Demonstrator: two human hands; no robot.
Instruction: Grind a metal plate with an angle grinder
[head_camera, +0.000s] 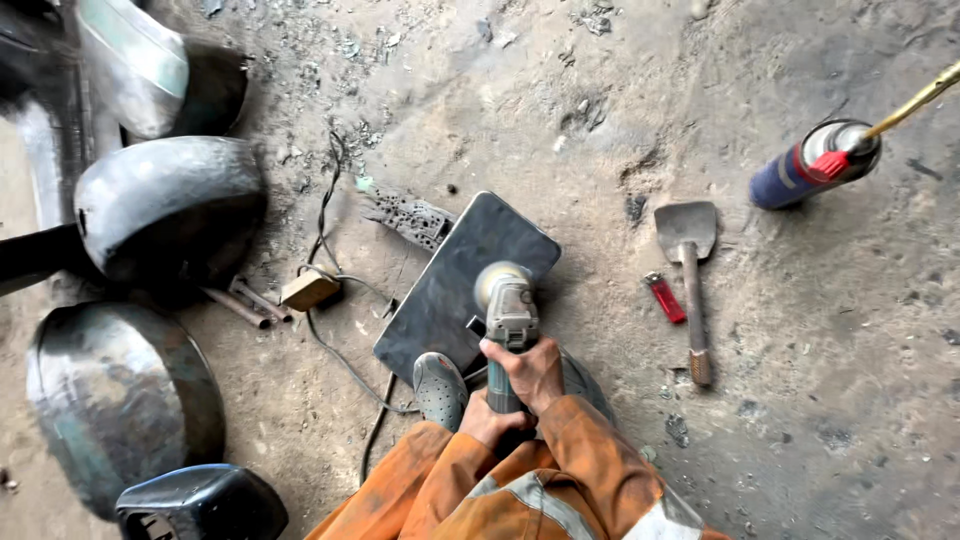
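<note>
Two hands, our right hand (527, 372) and left hand (488, 420), squeeze the grinder (508, 318) on the dark plate (450, 290), middle of the frame. We should hold it flat and steady.

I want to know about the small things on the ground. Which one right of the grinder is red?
The little lighter is the red one. It lies between the metal plate and the grey scraper, unlike the blue gas can.
</note>
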